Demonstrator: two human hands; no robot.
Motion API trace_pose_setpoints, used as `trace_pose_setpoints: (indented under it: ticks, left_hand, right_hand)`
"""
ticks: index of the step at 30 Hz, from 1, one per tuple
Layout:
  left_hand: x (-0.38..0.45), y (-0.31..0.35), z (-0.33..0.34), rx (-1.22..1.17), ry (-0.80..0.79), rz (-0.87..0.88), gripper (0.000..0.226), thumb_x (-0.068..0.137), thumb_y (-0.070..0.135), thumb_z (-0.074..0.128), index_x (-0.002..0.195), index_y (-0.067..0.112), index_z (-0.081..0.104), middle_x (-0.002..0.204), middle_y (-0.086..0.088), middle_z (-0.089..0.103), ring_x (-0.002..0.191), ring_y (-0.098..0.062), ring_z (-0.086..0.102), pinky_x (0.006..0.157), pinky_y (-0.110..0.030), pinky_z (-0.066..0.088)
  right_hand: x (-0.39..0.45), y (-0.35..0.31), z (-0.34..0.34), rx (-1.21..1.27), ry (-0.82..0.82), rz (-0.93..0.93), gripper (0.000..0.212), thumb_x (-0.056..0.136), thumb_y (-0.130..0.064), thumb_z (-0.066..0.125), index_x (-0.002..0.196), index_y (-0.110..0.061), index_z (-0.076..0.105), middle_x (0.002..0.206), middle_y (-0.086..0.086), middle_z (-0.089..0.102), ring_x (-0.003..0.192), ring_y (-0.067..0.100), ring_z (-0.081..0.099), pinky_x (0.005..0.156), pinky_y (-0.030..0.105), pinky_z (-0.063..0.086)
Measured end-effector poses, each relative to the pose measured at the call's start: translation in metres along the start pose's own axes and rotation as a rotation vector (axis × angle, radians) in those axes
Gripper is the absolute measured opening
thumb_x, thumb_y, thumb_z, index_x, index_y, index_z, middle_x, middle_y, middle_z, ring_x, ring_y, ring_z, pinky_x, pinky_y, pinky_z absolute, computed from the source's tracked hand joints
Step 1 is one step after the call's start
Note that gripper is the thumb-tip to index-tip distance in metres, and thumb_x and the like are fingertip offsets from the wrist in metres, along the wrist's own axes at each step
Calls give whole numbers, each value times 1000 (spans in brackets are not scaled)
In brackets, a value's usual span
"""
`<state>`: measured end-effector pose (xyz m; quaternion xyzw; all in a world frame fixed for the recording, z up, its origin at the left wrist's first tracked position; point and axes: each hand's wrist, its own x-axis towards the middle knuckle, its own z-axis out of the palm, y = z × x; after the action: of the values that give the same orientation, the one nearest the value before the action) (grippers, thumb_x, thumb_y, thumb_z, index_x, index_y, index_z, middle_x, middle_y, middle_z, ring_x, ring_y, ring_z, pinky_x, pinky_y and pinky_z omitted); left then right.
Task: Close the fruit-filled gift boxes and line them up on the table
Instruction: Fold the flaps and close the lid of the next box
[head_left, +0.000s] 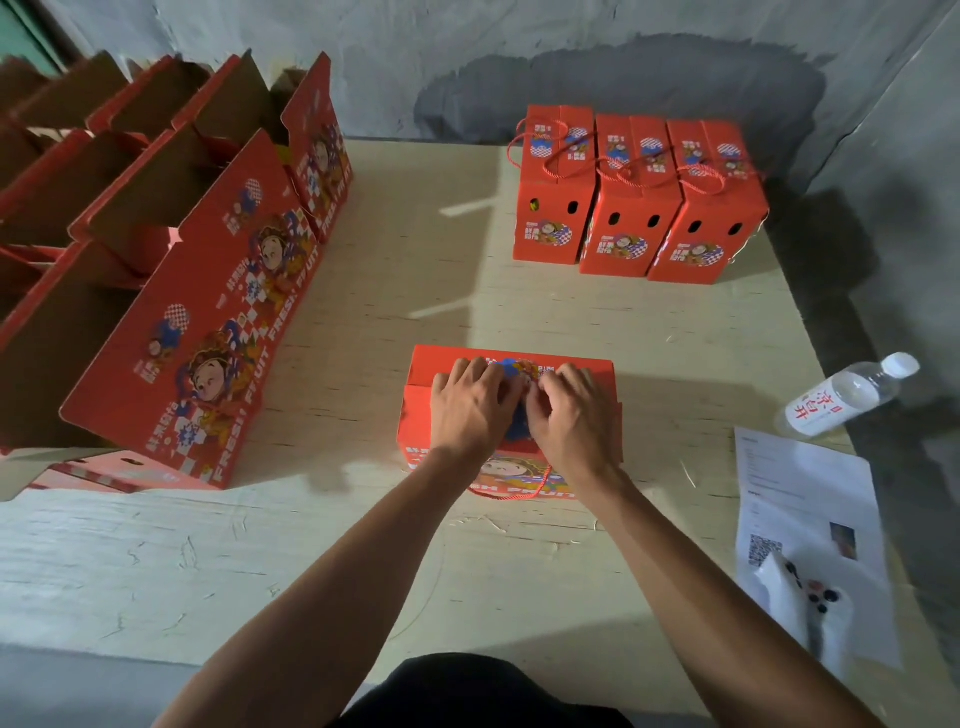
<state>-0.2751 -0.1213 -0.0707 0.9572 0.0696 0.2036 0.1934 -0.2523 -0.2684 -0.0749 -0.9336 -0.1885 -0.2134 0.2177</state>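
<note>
head view: gift box (511, 415) (long axis left-right) under both hands (519, 410).

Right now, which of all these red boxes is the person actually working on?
The lone red box at the table's near middle: both hands, left hand and right hand, rest on its top. The three closed boxes stand untouched in a far row.

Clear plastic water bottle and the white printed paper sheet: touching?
Apart. Head view shows bare table between the clear plastic water bottle and the top edge of the white printed paper sheet.
</note>
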Motion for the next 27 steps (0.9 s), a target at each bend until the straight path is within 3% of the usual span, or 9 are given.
trace_pose_setpoints:
  ticks: [5,8,12,16,21,27]
  left_hand:
    - [11,-5,-6,-44,-142,-47,34,99,32,60,74,10,67,79,-8,67,80,-33,61,68,-39,42]
    - [9,-29,-19,-91,-32,-53,27,90,16,71,66,7,62,69,-13,62,70,-37,57,64,-40,45]
    - [7,-43,-26,-103,26,-12,26,84,3,74,64,4,57,67,-13,60,67,-34,54,59,-43,48]
    - [6,-35,-23,-69,77,-95,35,84,9,72,57,12,49,63,-5,55,66,-28,51,52,-33,41]
    - [13,-33,-18,-85,63,-179,45,83,18,64,55,19,30,58,6,42,64,-22,42,56,-26,27]
    - [28,-34,-12,37,-122,-252,39,87,20,61,54,5,46,54,-7,54,55,-33,50,51,-32,43]
  right_hand:
    - [3,4,-1,-12,-123,72,26,97,-31,57,79,-12,57,78,5,62,76,27,56,64,37,42]
    - [10,14,-4,24,-73,127,27,91,-26,68,69,-16,56,70,2,61,67,28,60,54,30,34]
    - [11,17,-5,-45,-5,103,34,87,-26,69,61,-19,48,62,1,56,57,25,52,52,30,29]
    - [16,11,-3,-32,-41,107,45,87,-22,70,60,-25,33,57,-5,44,53,18,36,53,25,21]
    - [25,12,-2,-10,-133,139,52,85,-17,71,53,-16,30,50,-7,30,44,20,28,48,21,12]
    - [31,14,3,-18,-169,99,55,85,-20,71,53,-18,26,49,-7,23,39,11,16,48,18,4]
